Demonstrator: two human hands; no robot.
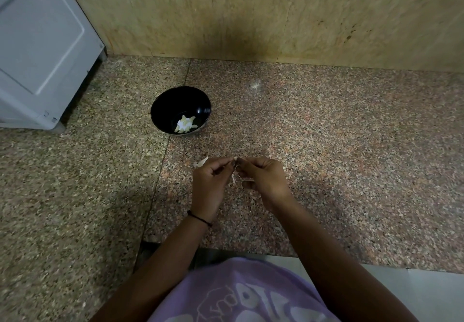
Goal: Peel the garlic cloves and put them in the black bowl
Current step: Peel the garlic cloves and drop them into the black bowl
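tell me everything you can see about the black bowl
The black bowl is round, deep and glossy, plastic or glazed ceramic by its sheen, with light glinting on its inner wall. It stands upright on the speckled granite counter, to the right of a grey appliance. A small heap of pale peeled garlic cloves lies at its bottom. Only the counter and those cloves touch it; the left hand and right hand work apart from it, nearer the camera.

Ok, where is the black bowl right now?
In the head view the black bowl sits on the speckled counter left of centre, beyond the left hand and right of the white appliance, with peeled cloves inside.
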